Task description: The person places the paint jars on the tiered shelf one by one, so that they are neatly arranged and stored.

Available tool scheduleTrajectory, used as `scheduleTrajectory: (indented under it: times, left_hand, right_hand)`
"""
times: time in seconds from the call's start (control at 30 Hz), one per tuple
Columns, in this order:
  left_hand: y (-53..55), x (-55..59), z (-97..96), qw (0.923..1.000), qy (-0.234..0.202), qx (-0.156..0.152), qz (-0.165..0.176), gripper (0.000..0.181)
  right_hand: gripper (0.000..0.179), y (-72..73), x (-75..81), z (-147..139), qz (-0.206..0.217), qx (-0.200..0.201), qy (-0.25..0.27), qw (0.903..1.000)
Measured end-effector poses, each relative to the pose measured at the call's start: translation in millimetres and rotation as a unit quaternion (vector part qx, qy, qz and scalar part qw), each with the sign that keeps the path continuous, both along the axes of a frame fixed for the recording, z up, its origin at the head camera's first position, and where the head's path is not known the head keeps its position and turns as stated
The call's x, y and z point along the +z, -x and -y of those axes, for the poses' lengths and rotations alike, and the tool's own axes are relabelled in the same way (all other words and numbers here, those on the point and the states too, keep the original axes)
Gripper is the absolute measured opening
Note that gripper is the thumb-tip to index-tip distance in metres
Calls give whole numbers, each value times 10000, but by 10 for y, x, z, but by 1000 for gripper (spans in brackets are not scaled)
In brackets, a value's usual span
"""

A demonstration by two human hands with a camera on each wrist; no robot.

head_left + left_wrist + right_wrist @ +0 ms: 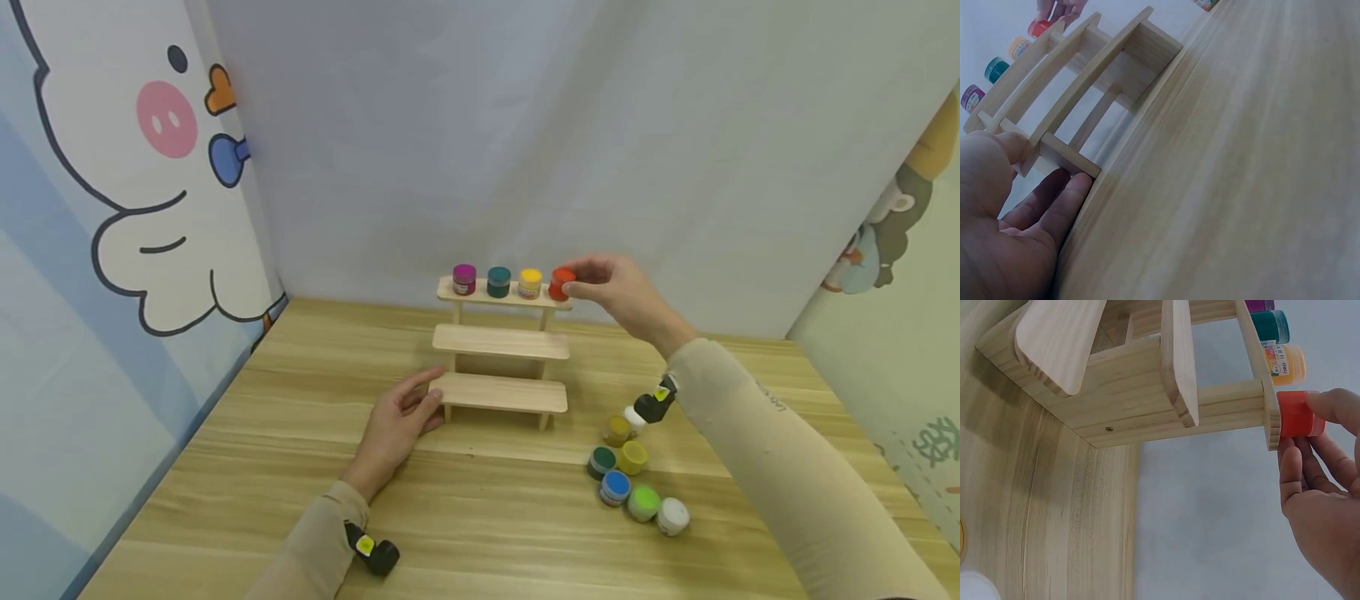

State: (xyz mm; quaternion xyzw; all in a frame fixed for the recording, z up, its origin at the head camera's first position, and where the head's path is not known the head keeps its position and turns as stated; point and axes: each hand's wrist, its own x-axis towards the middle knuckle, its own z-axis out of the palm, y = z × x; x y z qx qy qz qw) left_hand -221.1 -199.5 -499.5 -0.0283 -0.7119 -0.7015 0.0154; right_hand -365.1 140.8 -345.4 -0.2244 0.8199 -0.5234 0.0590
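Note:
A three-tier wooden display stand [501,342] is on the table. My right hand [618,292] pinches a red paint jar [1296,414] between thumb and fingers, its base at the right end of the top tier. Left of it on that tier are a yellow-orange paint jar [530,284], a teal paint jar [498,282] and a purple paint jar [464,280]. Down at the stand's left end, my left hand [397,421] grips the lowest tier. In the left wrist view, its thumb is by the board and its fingertips [1079,184] are at the leg.
To the right of the stand, several more paint jars cluster on the wooden table [247,467], among them a blue jar [615,487], a light green jar [643,503] and a white-lidded jar [672,516]. A pale cloth backdrop [360,167] hangs close behind the stand.

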Motion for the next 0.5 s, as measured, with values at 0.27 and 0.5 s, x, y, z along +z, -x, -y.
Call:
scheduleTrajectory:
  times: [0.27,0.5]
  left_hand:
    - [6,-12,3,10000,-9,-21,5,44]
    - [9,-16,8,10000,5,-32,3,44]
  right_hand:
    - [36,-10,-36,-3,16,-30,-14,10000]
    - [35,-22,-71,9,-27,-68,-16,10000]
